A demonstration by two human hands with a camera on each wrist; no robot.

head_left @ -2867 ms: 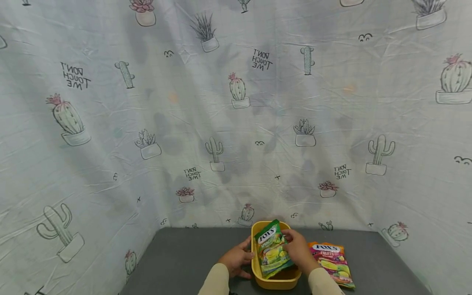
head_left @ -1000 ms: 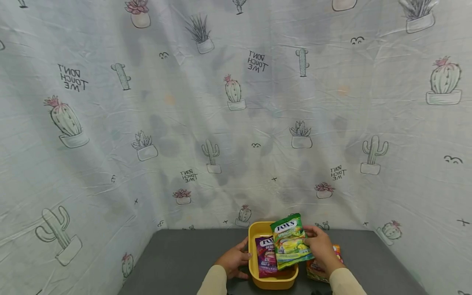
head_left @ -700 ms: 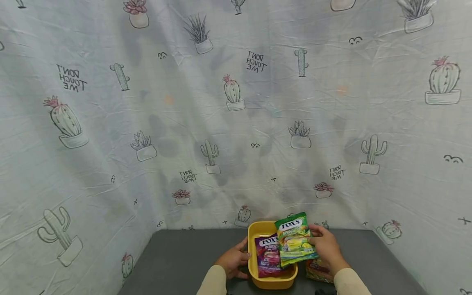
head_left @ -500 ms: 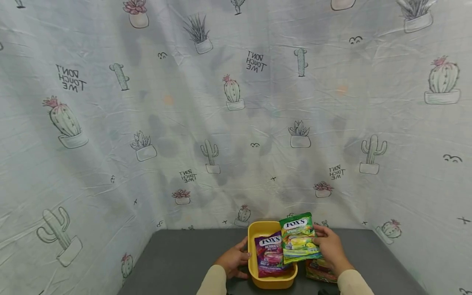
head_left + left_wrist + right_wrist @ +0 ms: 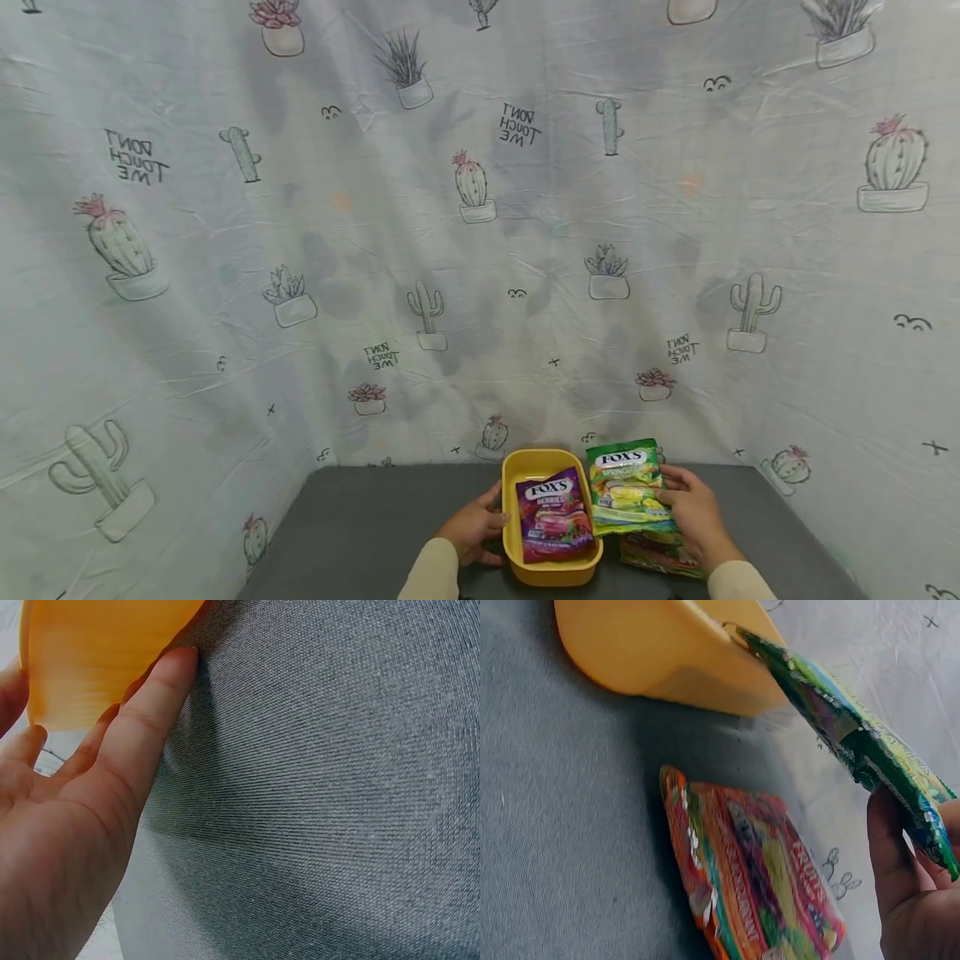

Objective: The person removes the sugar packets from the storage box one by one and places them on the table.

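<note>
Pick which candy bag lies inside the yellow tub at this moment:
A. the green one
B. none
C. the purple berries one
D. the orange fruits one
C: the purple berries bag lies in the yellow tub, while the right hand holds the green bag beside it, above the orange bag on the table.

This looks like a makeshift recording booth rather than a lived-in room: a wrinkled white sheet (image 5: pixel 480 208) printed with potted cacti and mirrored "don't touch me" lettering hangs as backdrop on three sides of a small grey fabric-covered surface (image 5: pixel 367 525).
</note>
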